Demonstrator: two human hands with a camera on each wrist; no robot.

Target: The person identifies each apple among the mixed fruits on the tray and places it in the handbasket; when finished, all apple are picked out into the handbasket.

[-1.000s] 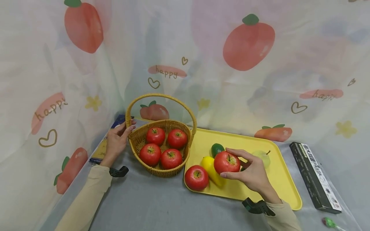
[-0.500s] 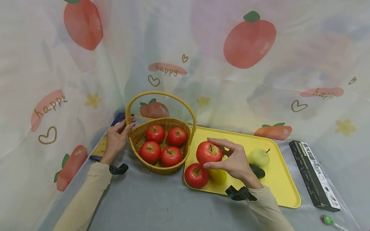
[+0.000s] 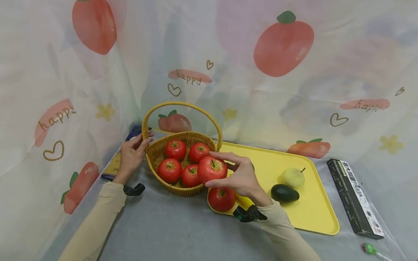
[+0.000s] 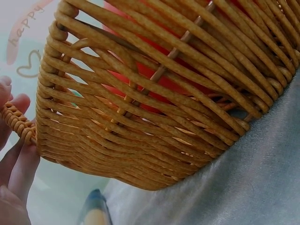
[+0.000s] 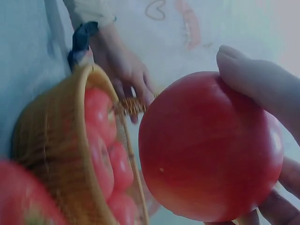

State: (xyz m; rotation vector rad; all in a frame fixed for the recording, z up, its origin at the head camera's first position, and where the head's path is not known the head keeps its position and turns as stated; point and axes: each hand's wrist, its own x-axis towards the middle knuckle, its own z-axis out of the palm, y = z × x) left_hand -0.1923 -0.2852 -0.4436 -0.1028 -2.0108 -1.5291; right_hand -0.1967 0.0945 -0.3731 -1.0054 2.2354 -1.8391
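My right hand [image 3: 243, 176] grips a red apple [image 3: 212, 170] between thumb and fingers, over the right rim of the wicker basket [image 3: 187, 193]. In the right wrist view the held apple [image 5: 211, 147] fills the middle, with the basket [image 5: 51, 136] beside it. Several red apples lie inside the basket, one of them a front apple [image 3: 169, 170]. With its fingers round the left foot of the basket's arched handle [image 3: 183, 104], my left hand [image 3: 132, 156] holds the basket. The left wrist view shows the woven side [image 4: 140, 126] close up.
The yellow tray [image 3: 313, 214] carries another red apple [image 3: 222, 199], a dark green avocado-shaped fruit [image 3: 285, 193], a pale pear [image 3: 292, 177] and a yellow fruit partly hidden by my right hand. A black-and-white box [image 3: 356, 199] and a lollipop [image 3: 369, 248] lie to the right.
My right hand has carried the apple left from above the tray to the basket's right rim, uncovering the pear and the dark green fruit. My left hand stays on the handle.
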